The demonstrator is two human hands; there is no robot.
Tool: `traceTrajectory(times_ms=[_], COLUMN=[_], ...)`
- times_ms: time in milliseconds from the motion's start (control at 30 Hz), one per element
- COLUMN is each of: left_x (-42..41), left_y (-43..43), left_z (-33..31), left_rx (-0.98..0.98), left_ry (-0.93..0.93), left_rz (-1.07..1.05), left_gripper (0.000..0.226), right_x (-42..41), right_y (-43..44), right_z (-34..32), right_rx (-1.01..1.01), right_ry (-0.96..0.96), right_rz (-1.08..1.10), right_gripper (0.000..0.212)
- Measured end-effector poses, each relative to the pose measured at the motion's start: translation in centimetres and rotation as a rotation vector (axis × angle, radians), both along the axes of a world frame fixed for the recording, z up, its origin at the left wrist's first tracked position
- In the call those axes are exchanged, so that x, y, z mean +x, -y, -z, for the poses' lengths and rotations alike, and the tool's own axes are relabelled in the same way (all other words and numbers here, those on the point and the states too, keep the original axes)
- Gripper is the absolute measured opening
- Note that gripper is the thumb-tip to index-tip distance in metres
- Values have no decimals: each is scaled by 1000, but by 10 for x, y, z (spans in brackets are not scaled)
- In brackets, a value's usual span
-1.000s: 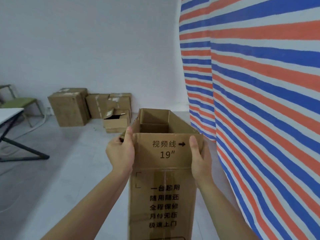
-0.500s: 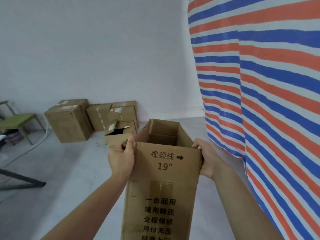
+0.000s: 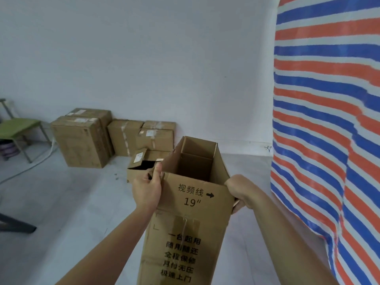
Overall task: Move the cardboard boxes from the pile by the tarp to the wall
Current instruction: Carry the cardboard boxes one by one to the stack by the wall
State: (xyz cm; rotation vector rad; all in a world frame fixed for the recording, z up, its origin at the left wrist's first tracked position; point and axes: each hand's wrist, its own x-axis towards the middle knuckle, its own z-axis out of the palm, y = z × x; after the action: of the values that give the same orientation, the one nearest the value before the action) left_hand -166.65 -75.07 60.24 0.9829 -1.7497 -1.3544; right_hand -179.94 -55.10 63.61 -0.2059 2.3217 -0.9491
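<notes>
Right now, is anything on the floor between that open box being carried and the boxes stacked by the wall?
Nothing visible blocks the way. The floor ahead of the carried box, held by the left hand and right hand, looks bare up to the boxes by the wall. A small open box sits nearest.

Open box (image 3: pixel 191 204): matt brown corrugated cardboard, printed in black, with a strip of glossy clear tape down its near face. Stacked boxes (image 3: pixel 82 140) at the wall (image 3: pixel 144 58): the same dull cardboard, sealed with tape and paper labels. Wall: smooth, matt pale paint. Floor (image 3: pixel 61 202): smooth grey surface with a faint sheen. Tarp (image 3: pixel 329 120): woven plastic sheeting, striped orange, blue and white, slightly wrinkled. Chair (image 3: pixel 18 126): thin metal frame, matt green seat.
</notes>
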Motion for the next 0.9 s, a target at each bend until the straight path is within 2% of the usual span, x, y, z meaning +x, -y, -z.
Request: traceTrajectory(times_ms=[233, 367, 433, 567, 700, 833, 900], left_x=[-143, -234, -277, -385, -469, -513, -539], left_y=[111, 162, 185, 235, 285, 323, 347], left_z=[-6, -1, 5, 25, 41, 63, 84], left_rx=[52, 118, 187, 194, 157, 202, 264], left_ry=[102, 255, 320, 624, 812, 844, 775], left_rz=[156, 294, 359, 424, 424, 419, 387], left_gripper=[56, 36, 29, 18, 25, 27, 31], right_x=[-119, -196, -233, -327, -417, -479, -513], right_y=[93, 137, 155, 198, 253, 299, 327], right_z=[23, 51, 63, 89, 103, 112, 125], right_rx=[-97, -140, -145, -93, -47, 33, 77], right_ry=[26, 29, 10, -71, -146, -250, -281], right_rz=[170, 216, 205, 160, 72, -34, -69], right_gripper=[25, 26, 23, 19, 26, 29, 26])
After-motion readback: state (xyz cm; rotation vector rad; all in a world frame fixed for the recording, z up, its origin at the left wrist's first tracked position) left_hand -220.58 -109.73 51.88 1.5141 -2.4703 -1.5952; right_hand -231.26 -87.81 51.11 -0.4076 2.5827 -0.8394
